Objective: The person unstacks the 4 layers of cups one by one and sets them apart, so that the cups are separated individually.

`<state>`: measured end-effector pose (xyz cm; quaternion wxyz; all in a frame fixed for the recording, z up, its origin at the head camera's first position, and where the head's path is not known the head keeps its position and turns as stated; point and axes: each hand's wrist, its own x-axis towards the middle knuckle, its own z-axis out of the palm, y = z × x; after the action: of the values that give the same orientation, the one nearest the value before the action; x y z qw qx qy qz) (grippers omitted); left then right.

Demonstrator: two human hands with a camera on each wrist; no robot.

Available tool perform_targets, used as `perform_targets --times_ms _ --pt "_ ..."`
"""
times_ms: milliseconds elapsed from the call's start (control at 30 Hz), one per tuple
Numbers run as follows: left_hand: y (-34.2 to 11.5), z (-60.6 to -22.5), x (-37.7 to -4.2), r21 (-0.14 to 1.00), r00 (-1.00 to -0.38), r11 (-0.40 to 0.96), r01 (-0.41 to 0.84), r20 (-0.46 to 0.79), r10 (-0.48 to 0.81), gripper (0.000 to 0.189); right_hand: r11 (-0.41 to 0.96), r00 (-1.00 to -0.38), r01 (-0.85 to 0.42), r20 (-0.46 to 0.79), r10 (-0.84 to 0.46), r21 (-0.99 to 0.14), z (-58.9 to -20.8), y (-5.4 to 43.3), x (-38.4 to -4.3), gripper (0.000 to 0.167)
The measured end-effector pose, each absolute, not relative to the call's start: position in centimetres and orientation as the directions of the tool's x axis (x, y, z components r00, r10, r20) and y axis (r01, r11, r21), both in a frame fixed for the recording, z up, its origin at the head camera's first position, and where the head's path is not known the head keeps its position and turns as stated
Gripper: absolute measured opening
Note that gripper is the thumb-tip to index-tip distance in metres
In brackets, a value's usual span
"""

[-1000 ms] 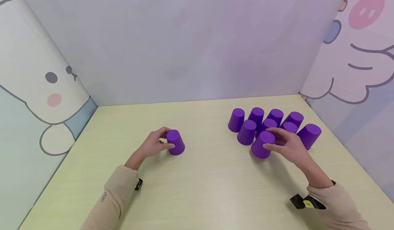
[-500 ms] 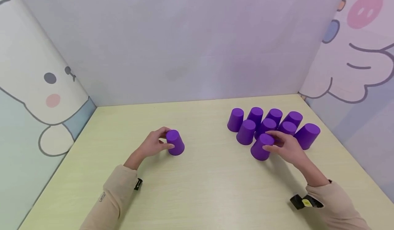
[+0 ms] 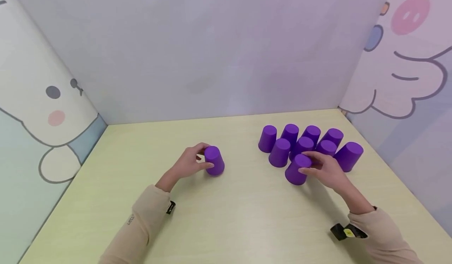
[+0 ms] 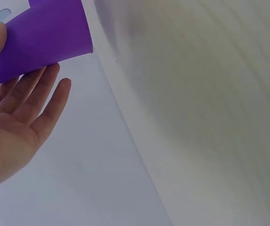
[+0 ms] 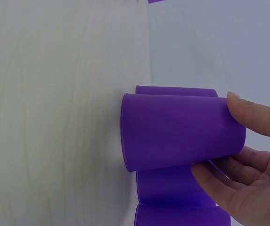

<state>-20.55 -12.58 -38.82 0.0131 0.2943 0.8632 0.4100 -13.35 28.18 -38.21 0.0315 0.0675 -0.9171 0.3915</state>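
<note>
Left of the table's middle, my left hand [image 3: 188, 162] holds an upside-down purple cup [image 3: 215, 162] between thumb and fingers. The left wrist view shows that cup [image 4: 47, 40] with the thumb on one side and the fingertips on the other. On the right, my right hand [image 3: 326, 170] pinches another upside-down purple cup [image 3: 295, 172] near its base, at the front of a cluster of like cups. In the right wrist view this cup [image 5: 182, 132] has its rim near the tabletop; whether it touches cannot be told.
Several more upside-down purple cups stand close behind the right hand, among them a left front one [image 3: 279, 154] and a right one [image 3: 349, 156]. The pale wooden table [image 3: 233, 217] ends at a back wall [image 3: 212, 60], with cartoon-printed panels at both sides.
My left hand has moved to the right with its cup. My right hand has drawn its cup slightly toward me, away from the cluster. The head view has shifted a little.
</note>
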Motion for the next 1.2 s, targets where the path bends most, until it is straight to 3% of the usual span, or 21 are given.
perform_targets --times_ms 800,1200 --pt "-3.5 -38.0 -23.1 0.707 -0.77 0.419 0.569 0.28 0.573 0.047 0.686 -0.99 -0.141 0.107 -0.092 -0.713 -38.1 28.0 -13.3 0.056" --pt "0.4 -38.4 -23.7 0.704 -0.78 0.487 0.517 0.153 0.606 0.049 0.685 -0.988 -0.152 0.12 -0.094 -0.712 -38.3 28.1 -13.3 0.055"
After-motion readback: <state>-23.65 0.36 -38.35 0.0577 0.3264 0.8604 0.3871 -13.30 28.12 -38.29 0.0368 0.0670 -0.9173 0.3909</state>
